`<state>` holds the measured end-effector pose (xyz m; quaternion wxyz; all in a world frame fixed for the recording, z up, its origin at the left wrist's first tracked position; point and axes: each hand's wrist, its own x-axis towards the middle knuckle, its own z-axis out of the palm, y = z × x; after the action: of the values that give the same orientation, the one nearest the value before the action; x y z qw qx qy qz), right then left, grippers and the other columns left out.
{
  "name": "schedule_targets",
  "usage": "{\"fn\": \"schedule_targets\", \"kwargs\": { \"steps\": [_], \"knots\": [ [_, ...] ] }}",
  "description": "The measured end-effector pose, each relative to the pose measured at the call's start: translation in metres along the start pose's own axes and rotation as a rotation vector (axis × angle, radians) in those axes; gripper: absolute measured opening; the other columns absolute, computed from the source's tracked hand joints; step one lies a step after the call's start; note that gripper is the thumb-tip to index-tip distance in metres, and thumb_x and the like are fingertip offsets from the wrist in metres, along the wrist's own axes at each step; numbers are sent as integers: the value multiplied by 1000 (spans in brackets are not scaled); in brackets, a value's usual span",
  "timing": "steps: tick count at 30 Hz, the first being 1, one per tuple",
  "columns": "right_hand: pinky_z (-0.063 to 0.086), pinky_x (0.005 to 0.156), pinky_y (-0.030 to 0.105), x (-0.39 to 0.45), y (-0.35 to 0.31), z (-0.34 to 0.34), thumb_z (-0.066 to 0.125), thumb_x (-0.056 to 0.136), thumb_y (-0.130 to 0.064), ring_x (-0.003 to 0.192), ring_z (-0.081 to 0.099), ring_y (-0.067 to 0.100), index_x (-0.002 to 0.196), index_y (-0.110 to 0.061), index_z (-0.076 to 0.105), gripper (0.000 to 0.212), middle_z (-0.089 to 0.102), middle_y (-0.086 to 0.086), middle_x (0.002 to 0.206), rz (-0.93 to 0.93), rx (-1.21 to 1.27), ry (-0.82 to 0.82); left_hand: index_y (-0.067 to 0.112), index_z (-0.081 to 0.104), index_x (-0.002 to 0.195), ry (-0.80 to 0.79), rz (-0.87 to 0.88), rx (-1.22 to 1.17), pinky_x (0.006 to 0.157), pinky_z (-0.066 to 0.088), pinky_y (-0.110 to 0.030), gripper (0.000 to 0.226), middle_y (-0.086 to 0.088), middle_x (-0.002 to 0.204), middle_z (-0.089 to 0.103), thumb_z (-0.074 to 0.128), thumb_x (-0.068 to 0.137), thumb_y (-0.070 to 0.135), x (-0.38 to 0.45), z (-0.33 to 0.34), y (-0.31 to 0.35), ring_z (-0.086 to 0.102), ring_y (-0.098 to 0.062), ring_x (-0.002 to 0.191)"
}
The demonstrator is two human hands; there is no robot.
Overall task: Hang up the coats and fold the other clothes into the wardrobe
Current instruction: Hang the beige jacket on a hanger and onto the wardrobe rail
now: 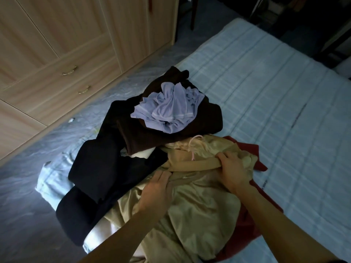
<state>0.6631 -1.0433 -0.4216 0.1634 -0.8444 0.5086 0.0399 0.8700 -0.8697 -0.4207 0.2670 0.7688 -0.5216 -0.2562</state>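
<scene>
A pile of clothes lies on the near corner of the bed. A beige coat [199,209] with a shiny lining is spread in front of me, and a pink hanger [193,147] pokes out at its collar. My right hand [230,170] grips the coat's tan collar band. My left hand [154,192] holds the same coat at its left edge. A red garment [245,149] lies under the coat. To the left are a black coat [100,168] and a dark brown garment [152,137], with a crumpled lilac top [169,109] on it.
The bed [275,95] with a pale blue checked cover stretches to the right and far side. A light wood wardrobe [57,44] with shut doors and two drawers stands at the left, across a strip of grey floor [24,205]. Dark furniture sits at the far right.
</scene>
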Motion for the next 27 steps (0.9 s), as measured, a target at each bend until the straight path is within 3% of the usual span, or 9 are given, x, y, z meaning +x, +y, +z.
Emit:
{"fn": "schedule_targets", "kwargs": {
  "steps": [3, 7, 11, 14, 16, 20, 23, 27],
  "knots": [
    [49, 89, 36, -15, 4, -13, 61, 91, -19, 100, 59, 25, 117, -17, 58, 27, 63, 9, 116, 38, 120, 80, 8, 63, 106, 60, 124, 28, 60, 43, -30, 14, -7, 99, 57, 61, 94, 12, 1, -16, 18, 58, -26, 72],
    [48, 97, 39, -40, 7, -37, 63, 91, -25, 106, 61, 23, 118, -16, 61, 29, 65, 6, 116, 77, 254, 185, 5, 65, 106, 86, 217, 59, 61, 48, -36, 15, -10, 98, 59, 65, 91, 9, 3, -39, 46, 59, -29, 76],
    [51, 86, 43, -69, 8, -69, 64, 86, -19, 89, 62, 20, 101, -11, 66, 17, 68, 4, 96, 39, 355, 321, 4, 67, 105, 127, 310, 89, 65, 45, -32, 17, -12, 96, 62, 68, 88, 3, -4, -64, 76, 61, -31, 78],
    [48, 75, 29, -93, 5, -96, 62, 82, -15, 81, 59, 13, 97, -11, 69, 16, 65, -6, 91, 14, 438, 458, 3, 66, 106, 164, 382, 103, 65, 48, -35, 18, -11, 95, 61, 68, 88, 3, -11, -87, 96, 60, -28, 77],
    [38, 69, 24, -107, 1, -115, 56, 78, -19, 77, 56, 12, 95, -13, 69, 23, 63, -5, 85, 3, 448, 494, 7, 64, 112, 217, 378, 82, 74, 51, -35, 23, -8, 101, 63, 69, 89, 9, -15, -103, 109, 62, -26, 86],
    [39, 63, 31, -128, -12, -143, 55, 73, -22, 69, 56, 17, 82, -18, 65, 13, 60, -1, 73, -39, 479, 575, 18, 55, 122, 310, 381, 24, 85, 52, -36, 37, 2, 112, 63, 69, 88, 16, -24, -140, 136, 61, -19, 100],
    [46, 65, 35, -143, -27, -156, 63, 75, -20, 70, 60, 20, 85, -13, 68, 13, 63, 1, 74, -64, 499, 683, 13, 52, 136, 335, 468, 97, 91, 52, -43, 51, -6, 121, 64, 69, 88, 13, -31, -174, 154, 61, -26, 108],
    [44, 63, 32, -163, -57, -171, 69, 77, -14, 69, 59, 17, 82, -14, 68, 5, 62, -2, 73, -86, 507, 779, 8, 64, 126, 363, 676, 219, 79, 53, -42, 40, -10, 102, 63, 64, 86, 13, -48, -219, 164, 62, -30, 91]
  ]
}}
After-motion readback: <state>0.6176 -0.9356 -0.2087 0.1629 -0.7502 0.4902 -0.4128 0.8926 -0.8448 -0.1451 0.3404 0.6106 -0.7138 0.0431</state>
